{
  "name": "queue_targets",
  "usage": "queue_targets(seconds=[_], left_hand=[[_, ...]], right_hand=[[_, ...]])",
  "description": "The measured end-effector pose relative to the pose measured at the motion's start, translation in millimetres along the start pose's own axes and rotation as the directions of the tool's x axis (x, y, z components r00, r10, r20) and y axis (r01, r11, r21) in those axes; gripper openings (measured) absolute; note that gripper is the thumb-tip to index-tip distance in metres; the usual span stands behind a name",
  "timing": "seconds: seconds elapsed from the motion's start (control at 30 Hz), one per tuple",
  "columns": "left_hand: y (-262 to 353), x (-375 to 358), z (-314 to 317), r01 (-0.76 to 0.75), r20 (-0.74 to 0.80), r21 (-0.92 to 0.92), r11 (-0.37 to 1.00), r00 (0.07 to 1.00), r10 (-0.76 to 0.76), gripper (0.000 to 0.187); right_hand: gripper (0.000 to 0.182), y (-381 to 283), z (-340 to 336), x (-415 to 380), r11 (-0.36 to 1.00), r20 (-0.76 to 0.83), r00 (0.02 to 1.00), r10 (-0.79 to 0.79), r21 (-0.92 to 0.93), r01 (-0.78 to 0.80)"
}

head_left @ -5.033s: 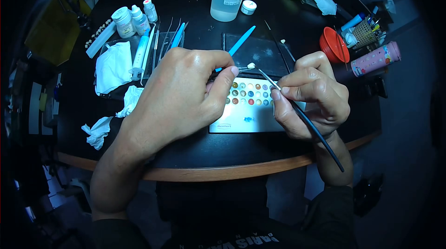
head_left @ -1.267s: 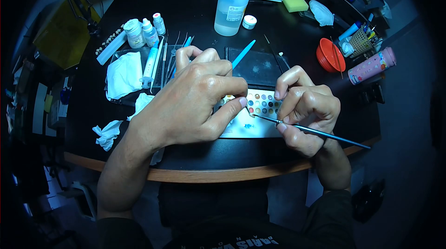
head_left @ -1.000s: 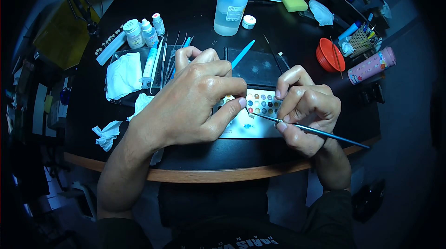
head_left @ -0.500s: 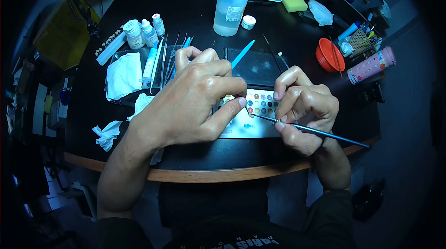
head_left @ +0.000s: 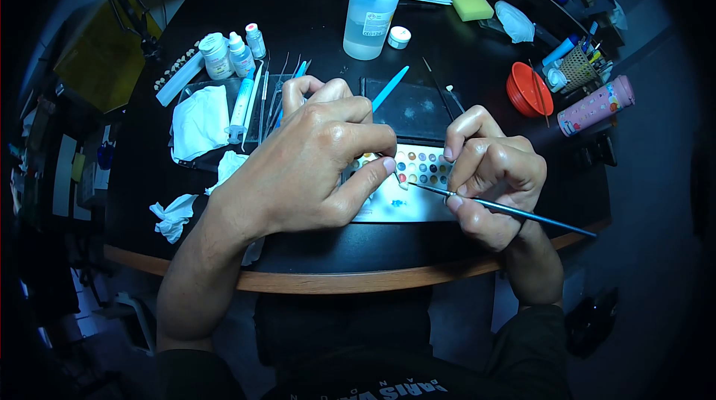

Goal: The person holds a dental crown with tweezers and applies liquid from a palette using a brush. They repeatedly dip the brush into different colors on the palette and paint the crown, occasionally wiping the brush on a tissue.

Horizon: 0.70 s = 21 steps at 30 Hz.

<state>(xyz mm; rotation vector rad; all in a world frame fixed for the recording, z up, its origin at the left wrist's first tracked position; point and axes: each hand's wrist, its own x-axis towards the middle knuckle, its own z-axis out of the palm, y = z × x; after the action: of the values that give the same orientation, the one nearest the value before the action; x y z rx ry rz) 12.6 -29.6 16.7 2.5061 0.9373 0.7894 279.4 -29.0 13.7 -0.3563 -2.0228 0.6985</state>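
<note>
My left hand (head_left: 321,154) is closed, thumb and forefinger pinched on a thin dark stem. At the stem's end is a small whitish, tooth-like piece (head_left: 403,184). My right hand (head_left: 496,180) grips a fine paintbrush (head_left: 514,212) near its ferrule. The brush tip points left, close beside the small piece, with a slight gap. Below both hands lies a white palette (head_left: 429,208) with rows of coloured wells and a blue smear. A blue handle (head_left: 391,87) sticks out beyond my left hand; its lower end is hidden.
A large liquid bottle (head_left: 371,16) and a small jar (head_left: 399,37) stand at the back. Left are small bottles (head_left: 217,57), instruments, a syringe (head_left: 240,109) and crumpled tissues (head_left: 174,217). Right are a red bowl (head_left: 526,90), a pen holder (head_left: 578,66) and a pink tumbler (head_left: 597,105).
My right hand has shifted slightly right, drawing the brush tip back from the small whitish piece. My left hand stays almost still.
</note>
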Motion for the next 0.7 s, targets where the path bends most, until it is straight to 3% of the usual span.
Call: queue_targets(seconds=[0.4,0.53,0.7], left_hand=[[3,0,1,-0.037,-0.078,0.053,0.998,0.996,0.041,0.013],[5,1,4,-0.055,-0.214,0.255,0.965,0.970,0.112,0.013],[10,3,5,0.023,-0.343,0.388,0.921,0.932,0.121,0.020]], right_hand=[[0.016,-2,0,1,0.999,0.011,1.000,-0.013,-0.032,0.013],[0.021,-9,8,4,0.942,-0.059,0.992,-0.115,-0.323,0.090],[0.020,-12,19,1,0.855,-0.123,0.977,-0.172,-0.512,0.086]])
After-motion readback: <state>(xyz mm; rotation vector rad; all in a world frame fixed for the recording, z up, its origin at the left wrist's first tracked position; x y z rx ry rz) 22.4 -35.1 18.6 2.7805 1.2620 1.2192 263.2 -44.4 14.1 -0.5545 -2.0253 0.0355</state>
